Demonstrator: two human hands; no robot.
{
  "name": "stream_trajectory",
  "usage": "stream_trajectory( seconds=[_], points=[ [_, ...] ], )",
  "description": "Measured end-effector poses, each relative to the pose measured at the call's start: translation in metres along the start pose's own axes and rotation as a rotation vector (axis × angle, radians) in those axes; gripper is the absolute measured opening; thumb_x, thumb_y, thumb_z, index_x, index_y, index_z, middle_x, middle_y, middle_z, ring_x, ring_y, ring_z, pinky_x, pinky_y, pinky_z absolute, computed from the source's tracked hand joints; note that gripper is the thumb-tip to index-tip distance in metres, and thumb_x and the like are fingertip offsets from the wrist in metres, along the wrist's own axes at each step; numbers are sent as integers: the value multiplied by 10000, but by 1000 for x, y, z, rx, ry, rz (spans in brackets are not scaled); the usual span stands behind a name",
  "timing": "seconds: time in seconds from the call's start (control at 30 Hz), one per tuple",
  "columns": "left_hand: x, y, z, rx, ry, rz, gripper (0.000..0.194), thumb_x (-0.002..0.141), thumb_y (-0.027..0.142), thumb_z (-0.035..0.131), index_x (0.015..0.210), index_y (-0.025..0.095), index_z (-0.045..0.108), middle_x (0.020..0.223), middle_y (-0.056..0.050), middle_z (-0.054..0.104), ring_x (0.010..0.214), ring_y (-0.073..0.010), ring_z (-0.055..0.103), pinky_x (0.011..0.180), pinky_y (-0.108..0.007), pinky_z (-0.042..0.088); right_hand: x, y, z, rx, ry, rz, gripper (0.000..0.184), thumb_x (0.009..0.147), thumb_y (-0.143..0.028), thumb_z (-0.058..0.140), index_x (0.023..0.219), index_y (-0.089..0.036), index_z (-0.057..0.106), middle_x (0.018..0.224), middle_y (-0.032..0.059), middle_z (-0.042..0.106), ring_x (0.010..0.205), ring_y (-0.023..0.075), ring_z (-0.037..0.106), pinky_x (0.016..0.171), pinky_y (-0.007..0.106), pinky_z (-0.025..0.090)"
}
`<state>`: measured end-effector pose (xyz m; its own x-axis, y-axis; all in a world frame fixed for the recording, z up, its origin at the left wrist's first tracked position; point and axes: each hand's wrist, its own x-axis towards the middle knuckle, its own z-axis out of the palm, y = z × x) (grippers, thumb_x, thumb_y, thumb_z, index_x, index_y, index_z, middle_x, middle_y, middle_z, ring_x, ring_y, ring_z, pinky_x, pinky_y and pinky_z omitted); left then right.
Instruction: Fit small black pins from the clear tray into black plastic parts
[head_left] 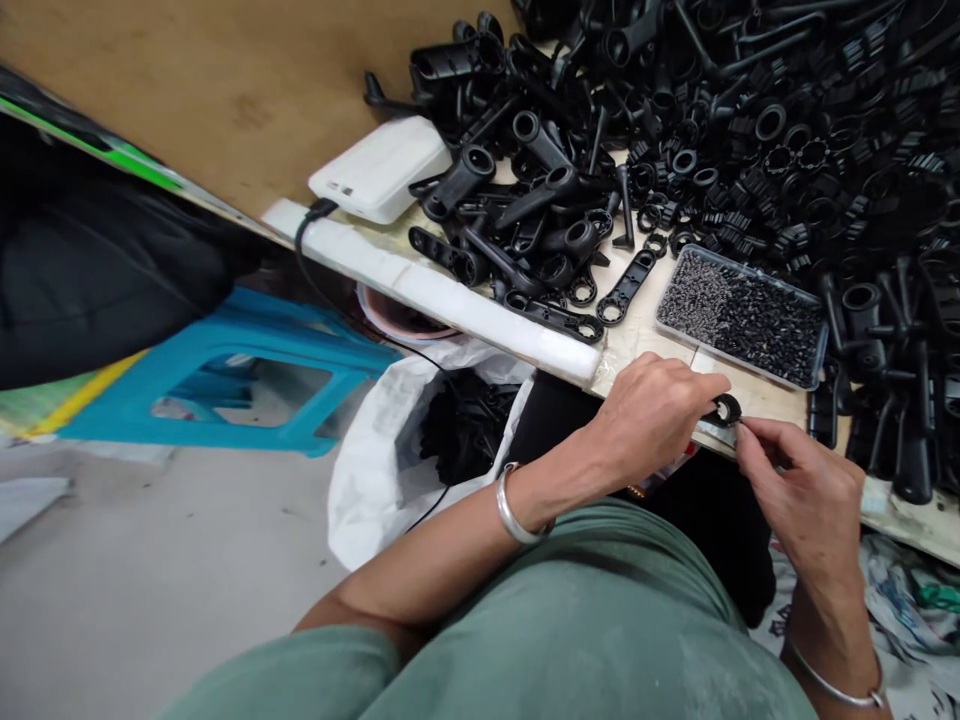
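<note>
My left hand (652, 408) is closed around a black plastic handle with a ring end (726, 409), held over the table's front edge. Most of that part is hidden inside the fingers. At the rim of the ring, the thumb and fingertips of my right hand (806, 480) are pinched together; whatever they hold is too small to make out. Just beyond both hands sits a clear plastic box (739, 364), with tiny grey metal pieces in its left half and small black pieces in its right. A black handle with a ring end (626, 288) lies to the left of the box.
Black plastic handles (525, 220) and toothed rings (772, 160) are heaped across the table. A white power bank (381, 168) with a cable rests by the white padded edge (450, 290). Below stand a white sack (360, 470) of black parts and a blue stool (225, 370).
</note>
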<state>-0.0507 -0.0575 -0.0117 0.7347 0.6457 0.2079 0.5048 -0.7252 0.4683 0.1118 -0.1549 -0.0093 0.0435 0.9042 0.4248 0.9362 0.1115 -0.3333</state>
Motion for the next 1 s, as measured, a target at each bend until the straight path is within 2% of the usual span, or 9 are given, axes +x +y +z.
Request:
stream_trajectory(
  seconds=[0.13, 0.37, 0.53, 0.73, 1.0],
  points=[
    [-3, -2, 2, -48, 16, -32, 131, 946, 164, 574, 1012, 174, 687, 874, -47, 757, 837, -193, 713, 798, -329, 516, -1, 2, 2, -10, -14, 19, 190, 933, -277, 593, 825, -184, 719, 701, 16, 734, 550, 128, 656, 592, 226, 511],
    [6, 3, 3, 1, 12, 37, 215, 889, 67, 562, 1030, 177, 683, 811, -29, 744, 789, -194, 707, 718, -312, 491, -2, 1, -1, 12, -41, 78, 231, 939, -323, 577, 837, -185, 731, 676, 22, 723, 527, 140, 643, 569, 246, 504],
    [8, 3, 8, -1, 7, 76, 181, 885, 45, 536, 925, 152, 676, 794, -28, 740, 757, -186, 693, 693, -301, 486, -4, 1, -2, 19, -52, 81, 238, 944, -318, 570, 831, -183, 730, 679, 24, 725, 535, 143, 654, 577, 246, 508],
    [7, 2, 14, -13, 69, 91, 177, 870, 46, 548, 903, 145, 692, 830, -34, 746, 785, -186, 689, 692, -286, 508, -2, 0, -1, 28, -48, 73, 233, 948, -308, 568, 825, -181, 721, 677, 22, 724, 542, 142, 658, 581, 242, 510],
    [5, 2, 20, -29, 132, 66, 160, 873, 76, 554, 838, 160, 685, 770, -32, 730, 747, -173, 679, 702, -283, 517, -2, 1, 2, 43, -27, 79, 202, 930, -290, 592, 825, -179, 724, 677, 13, 724, 527, 129, 645, 578, 231, 508]
  ],
)
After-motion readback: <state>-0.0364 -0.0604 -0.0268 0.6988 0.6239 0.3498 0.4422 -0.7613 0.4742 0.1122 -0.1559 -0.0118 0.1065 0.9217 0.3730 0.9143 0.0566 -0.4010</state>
